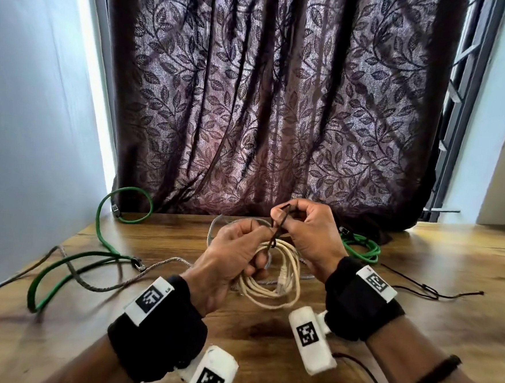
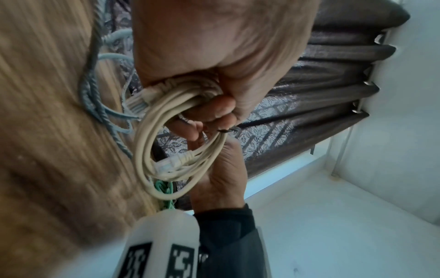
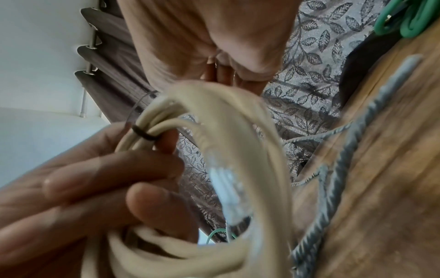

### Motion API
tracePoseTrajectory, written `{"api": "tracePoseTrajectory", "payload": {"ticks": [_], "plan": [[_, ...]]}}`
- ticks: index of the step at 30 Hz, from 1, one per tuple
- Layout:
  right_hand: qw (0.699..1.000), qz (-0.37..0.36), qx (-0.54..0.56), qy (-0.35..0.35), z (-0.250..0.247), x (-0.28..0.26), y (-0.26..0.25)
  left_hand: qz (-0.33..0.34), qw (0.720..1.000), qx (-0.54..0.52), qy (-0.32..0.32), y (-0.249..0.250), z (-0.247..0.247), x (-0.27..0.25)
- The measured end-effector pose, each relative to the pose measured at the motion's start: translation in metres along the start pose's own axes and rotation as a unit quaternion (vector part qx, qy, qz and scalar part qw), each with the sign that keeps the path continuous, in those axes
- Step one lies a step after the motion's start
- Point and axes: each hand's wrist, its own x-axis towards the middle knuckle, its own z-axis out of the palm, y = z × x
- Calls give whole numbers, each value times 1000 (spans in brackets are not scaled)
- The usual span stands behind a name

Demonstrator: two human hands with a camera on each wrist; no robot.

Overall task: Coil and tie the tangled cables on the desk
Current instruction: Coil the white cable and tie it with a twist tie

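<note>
A cream network cable [image 1: 272,278] is wound into a coil and held above the wooden desk [image 1: 265,330]. My left hand [image 1: 235,250] grips the coil [image 2: 166,135] with its lower fingers curled through the loops. A thin dark string [image 1: 277,229] wraps the coil's top as a dark band [image 3: 144,134]. My right hand [image 1: 302,224] pinches the string's upper end between thumb and forefinger, just above the coil. A clear plug [image 3: 229,190] hangs inside the loops.
A loose green cable [image 1: 69,271] and a grey braided cable [image 1: 110,283] trail across the desk's left half. A coiled green cable [image 1: 361,248] lies back right, a spare dark string [image 1: 429,290] to the right. A patterned curtain [image 1: 266,102] hangs behind.
</note>
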Motion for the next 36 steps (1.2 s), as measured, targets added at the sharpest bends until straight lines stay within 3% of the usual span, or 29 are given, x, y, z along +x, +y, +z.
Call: {"api": "tracePoseTrajectory", "payload": {"ticks": [5, 14, 21, 27, 30, 36], "plan": [[999, -15, -17, 26, -2, 1, 1, 24, 998, 51, 17, 1, 0, 1], [996, 18, 83, -8, 3, 0, -3, -67, 993, -43, 82, -1, -6, 13], [995, 46, 72, -56, 1, -1, 0, -63, 990, -86, 94, -1, -6, 13], [980, 74, 91, -162, 12, -4, 7, -30, 977, -147, 148, 1, -19, 25], [981, 52, 55, -176, 17, -5, 8, -13, 979, -124, 164, -1, -22, 27], [986, 53, 50, -147, 23, -9, 10, 64, 986, 20, 156, -5, -24, 22]]}}
